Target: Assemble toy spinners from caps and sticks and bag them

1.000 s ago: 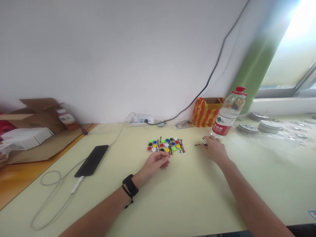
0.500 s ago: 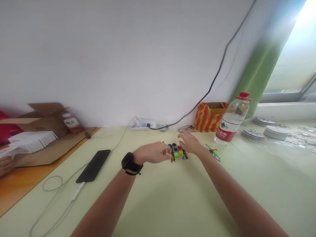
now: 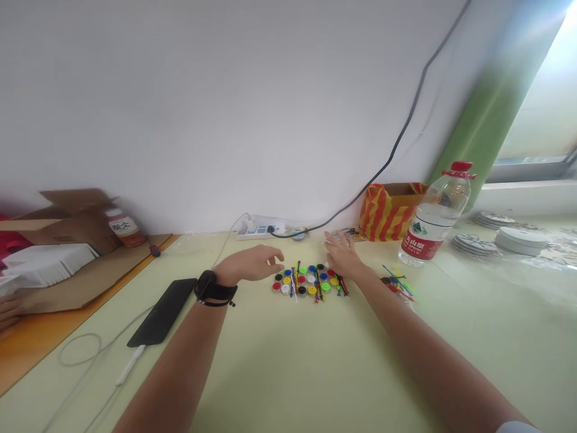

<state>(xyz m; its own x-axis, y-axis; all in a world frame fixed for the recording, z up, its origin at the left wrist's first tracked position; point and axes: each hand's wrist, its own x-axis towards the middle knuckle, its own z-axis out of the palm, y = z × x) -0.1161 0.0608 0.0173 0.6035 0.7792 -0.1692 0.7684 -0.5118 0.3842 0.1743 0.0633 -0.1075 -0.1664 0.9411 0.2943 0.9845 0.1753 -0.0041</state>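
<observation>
Several small round discs [image 3: 302, 279] in red, blue, yellow, green, white and black lie in groups on the pale green tabletop. Thin coloured arrow-shaped pieces [image 3: 318, 284] lie in bundles between and beside them. At the left end of the discs, just above the table, is my left hand [image 3: 255, 263], its fingers curved and apart with nothing in them. My right hand [image 3: 345, 255] is at the right end, fingers spread beside the discs; whether it touches any cannot be made out. Another pile of arrows and discs [image 3: 399, 285] sits right of my right forearm.
A water bottle [image 3: 426, 225] and striped bag [image 3: 387, 213] stand at back right, near stacked white discs [image 3: 520, 240]. A power strip [image 3: 261, 228] lies by the wall. On the left are a phone [image 3: 163, 311] with cable, an open carton [image 3: 76, 222] and another person's hand [image 3: 9, 311].
My left hand has moved left, off the pieces, uncovering more discs and arrows. The right hand stays at the right end. The view has shifted slightly.
</observation>
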